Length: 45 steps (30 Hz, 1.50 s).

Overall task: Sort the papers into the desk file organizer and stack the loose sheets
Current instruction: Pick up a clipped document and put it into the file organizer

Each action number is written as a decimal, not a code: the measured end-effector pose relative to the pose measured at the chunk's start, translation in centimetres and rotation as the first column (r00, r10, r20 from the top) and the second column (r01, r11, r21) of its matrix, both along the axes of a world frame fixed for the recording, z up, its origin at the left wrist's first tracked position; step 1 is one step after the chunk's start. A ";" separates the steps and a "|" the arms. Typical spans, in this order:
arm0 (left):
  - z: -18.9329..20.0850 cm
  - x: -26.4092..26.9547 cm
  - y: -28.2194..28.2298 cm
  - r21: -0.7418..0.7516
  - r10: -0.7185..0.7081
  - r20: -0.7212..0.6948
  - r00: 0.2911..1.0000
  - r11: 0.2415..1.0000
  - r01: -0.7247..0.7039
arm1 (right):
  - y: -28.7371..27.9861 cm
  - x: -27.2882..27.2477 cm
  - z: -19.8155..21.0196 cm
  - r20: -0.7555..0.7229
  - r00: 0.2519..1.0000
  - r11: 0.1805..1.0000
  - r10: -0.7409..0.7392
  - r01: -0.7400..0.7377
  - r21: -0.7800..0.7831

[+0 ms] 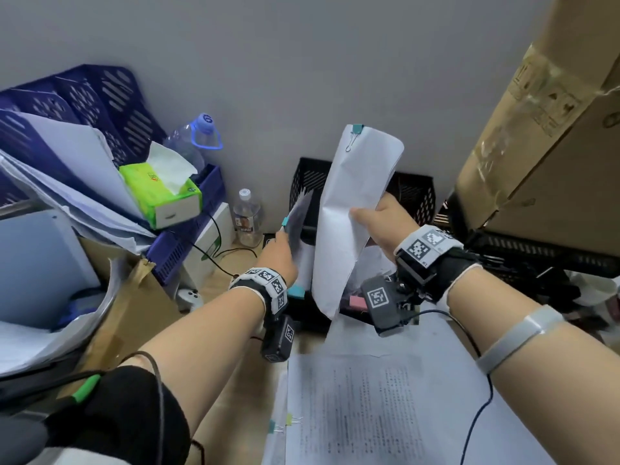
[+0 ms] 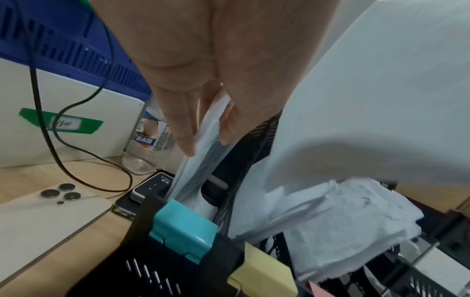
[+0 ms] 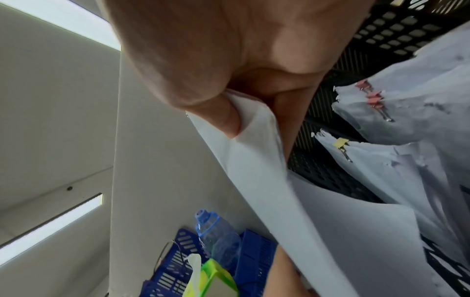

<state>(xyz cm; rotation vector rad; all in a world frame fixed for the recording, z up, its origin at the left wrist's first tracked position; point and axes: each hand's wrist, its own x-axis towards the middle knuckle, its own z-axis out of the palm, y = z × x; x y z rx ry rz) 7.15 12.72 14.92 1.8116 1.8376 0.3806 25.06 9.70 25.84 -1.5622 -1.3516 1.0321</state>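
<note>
My right hand (image 1: 375, 216) (image 3: 254, 120) pinches a white paper bundle (image 1: 355, 196) (image 3: 254, 180), held upright above the black mesh file organizer (image 1: 412, 193) (image 2: 178, 271). A teal binder clip (image 1: 356, 129) closes the bundle's top corner. My left hand (image 1: 281, 250) (image 2: 207, 144) grips a thinner clipped sheaf (image 1: 300, 216) (image 2: 203, 160) between thumb and fingers; its lower end stands in the organizer's left slot. Other clipped bundles (image 3: 406, 100) fill the slots behind. A stack of printed loose sheets (image 1: 369, 414) lies on the desk in front of me.
Teal (image 2: 185, 231) and yellow (image 2: 264, 275) binder clips sit at the organizer's front edge. A blue organizer (image 1: 110, 95), tissue box (image 1: 161, 193) and bottles (image 1: 246, 216) crowd the left. A cardboard box (image 1: 536, 146) looms at right. A phone (image 2: 43, 217) and cable (image 2: 84, 152) lie left.
</note>
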 end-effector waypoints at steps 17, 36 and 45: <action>2.1 -1.6 -0.1 0.204 -0.030 0.077 0.997 0.979 0.014 | 4.7 -5.2 -8.1 0.137 0.984 0.989 -0.113 0.125 -0.082; -3.5 -3.3 -4.0 0.105 -0.029 0.382 0.924 0.994 -0.012 | -3.8 -4.2 -14.1 -0.002 0.976 0.774 0.218 -0.174 -0.609; -13.3 -5.1 -11.4 -0.562 -0.134 0.111 0.985 0.809 0.173 | -12.9 -1.5 -19.9 0.179 0.887 0.570 0.425 -0.109 -0.814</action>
